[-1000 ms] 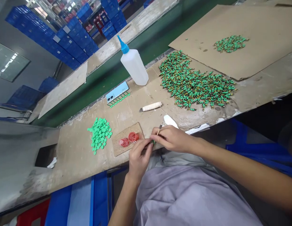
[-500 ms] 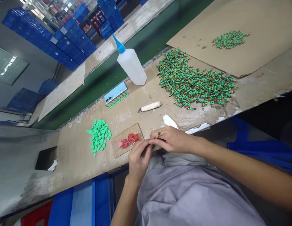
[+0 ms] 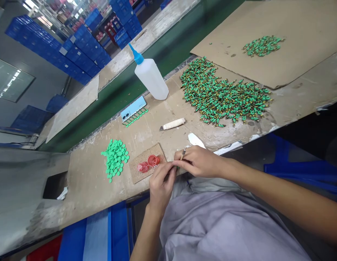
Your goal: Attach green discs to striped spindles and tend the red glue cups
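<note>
My left hand (image 3: 160,182) and my right hand (image 3: 198,161) meet fingertip to fingertip at the bench's near edge. Both are pinched closed around something small; an earlier frame showed a bit of green there, now hidden. A thin stick (image 3: 183,153) pokes up between my right hand's fingers. Just left of the hands, two red caps (image 3: 148,164) sit on a small cork pad (image 3: 138,167). A heap of green discs (image 3: 115,157) lies further left.
A big spread of small green parts (image 3: 222,97) covers the bench at right, with a smaller pile (image 3: 262,45) on a cardboard sheet (image 3: 293,40). A squeeze bottle (image 3: 150,75), a phone (image 3: 133,108), a wrapped knife (image 3: 172,124) and a green conveyor (image 3: 122,90) lie behind.
The hands stay together in the same spot; the small green piece visible between the fingertips a second ago is now covered. The view shifted slightly.
</note>
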{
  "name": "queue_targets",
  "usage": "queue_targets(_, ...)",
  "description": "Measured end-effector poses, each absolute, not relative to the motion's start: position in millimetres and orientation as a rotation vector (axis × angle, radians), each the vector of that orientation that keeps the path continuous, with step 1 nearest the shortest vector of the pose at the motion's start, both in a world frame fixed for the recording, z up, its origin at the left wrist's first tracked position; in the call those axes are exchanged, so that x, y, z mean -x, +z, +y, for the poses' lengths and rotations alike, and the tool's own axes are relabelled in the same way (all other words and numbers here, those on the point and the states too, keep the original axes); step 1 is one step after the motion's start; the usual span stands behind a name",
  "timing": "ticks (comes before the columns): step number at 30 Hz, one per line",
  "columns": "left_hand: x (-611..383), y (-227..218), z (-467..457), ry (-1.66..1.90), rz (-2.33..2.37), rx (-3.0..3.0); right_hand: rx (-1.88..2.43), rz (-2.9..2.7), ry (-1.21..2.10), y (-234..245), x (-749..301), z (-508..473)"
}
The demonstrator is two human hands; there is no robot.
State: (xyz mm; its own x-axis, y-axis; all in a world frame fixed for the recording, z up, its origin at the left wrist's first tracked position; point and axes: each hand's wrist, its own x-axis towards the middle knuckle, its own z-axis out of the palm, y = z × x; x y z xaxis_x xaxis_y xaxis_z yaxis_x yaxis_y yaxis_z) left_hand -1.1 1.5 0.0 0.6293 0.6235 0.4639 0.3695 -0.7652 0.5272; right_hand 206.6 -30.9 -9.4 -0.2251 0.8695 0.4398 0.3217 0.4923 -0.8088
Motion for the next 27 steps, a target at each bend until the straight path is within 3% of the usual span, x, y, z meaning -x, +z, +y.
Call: queue_targets(27,2.1,-1.0,0.2,0.908,0.809,-2.455,0.986,-2.023,0.593,-10.3,-202.0,-28.1)
